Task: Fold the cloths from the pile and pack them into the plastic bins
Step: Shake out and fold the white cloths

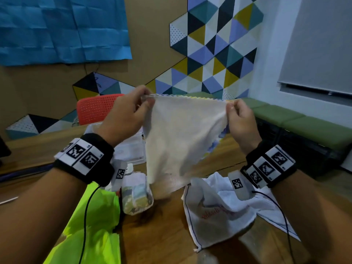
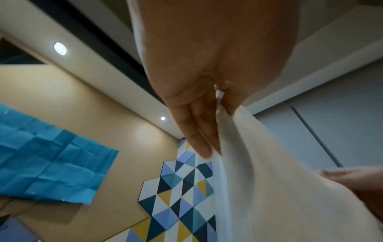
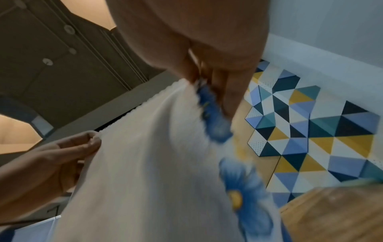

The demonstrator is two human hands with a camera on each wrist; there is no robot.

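Note:
A cream cloth (image 1: 179, 138) with a zigzag edge and blue flower print on its far side hangs in the air above the wooden table (image 1: 167, 235). My left hand (image 1: 129, 109) pinches its upper left corner and my right hand (image 1: 238, 115) pinches its upper right corner, stretching the top edge level. The left wrist view shows the cloth (image 2: 259, 180) trailing from my left hand (image 2: 215, 101). The cloth (image 3: 145, 163) runs from my right hand (image 3: 207, 81) across to my left hand (image 3: 62, 153) in the right wrist view. A clear plastic bin (image 1: 131, 147) sits behind the cloth, partly hidden.
A white cloth pile (image 1: 219, 208) lies on the table at the right. A folded patterned cloth (image 1: 137, 195) sits at the centre left beside a neon yellow-green garment (image 1: 91, 225). An orange chair (image 1: 97, 109) stands beyond the table. A green bench (image 1: 297, 119) runs along the right wall.

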